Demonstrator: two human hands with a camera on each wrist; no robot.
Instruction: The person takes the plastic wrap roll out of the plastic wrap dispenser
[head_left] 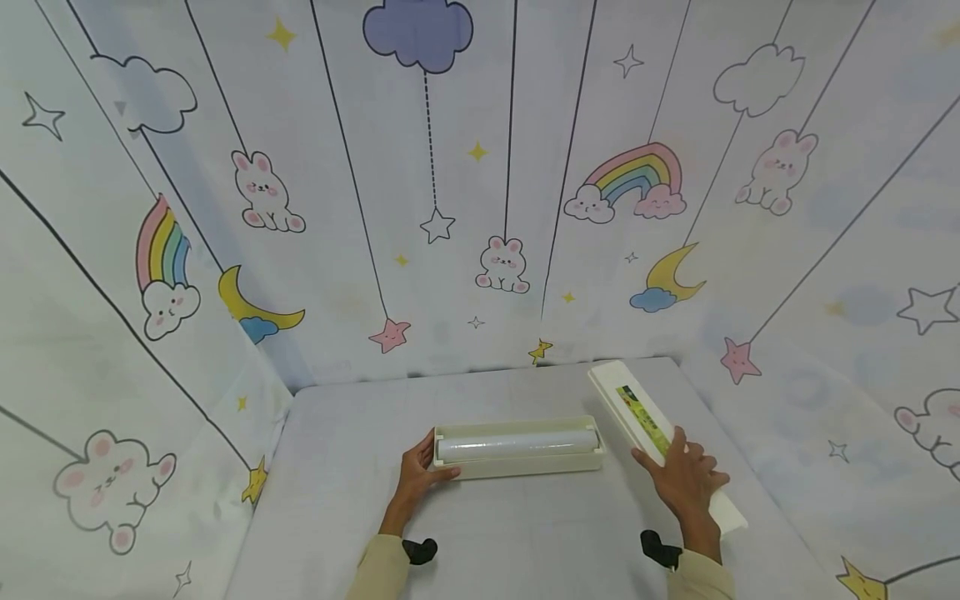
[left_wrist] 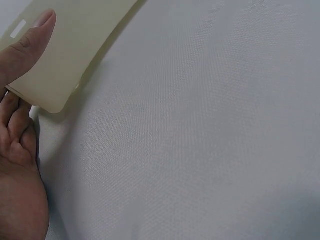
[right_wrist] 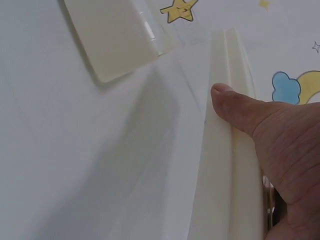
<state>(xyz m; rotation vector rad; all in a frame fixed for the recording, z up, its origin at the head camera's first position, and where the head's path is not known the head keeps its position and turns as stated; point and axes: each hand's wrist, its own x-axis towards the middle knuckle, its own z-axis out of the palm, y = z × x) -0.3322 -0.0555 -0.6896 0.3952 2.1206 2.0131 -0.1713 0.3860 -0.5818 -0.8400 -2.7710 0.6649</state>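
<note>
A long cream plastic box [head_left: 517, 470] lies lengthwise on the table, its top off, with a roll of cling film [head_left: 517, 444] inside. At its left end my left hand [head_left: 415, 475] grips the box, the thumb along the front wall and the fingers around the end. The left wrist view shows that thumb on the box wall [left_wrist: 75, 45]. To the right, my right hand [head_left: 684, 482] holds the cream lid [head_left: 617, 382], which bears a green label and slants beside the box. In the right wrist view the thumb presses the lid's edge [right_wrist: 217, 165]; the other fingers are mostly hidden.
A white cloth covers the table [head_left: 337, 433]. Behind and at both sides hang white curtains [head_left: 337, 250] printed with rabbits, stars, clouds and rainbows. Black straps [head_left: 422, 551] sit at both wrists near the cream sleeves.
</note>
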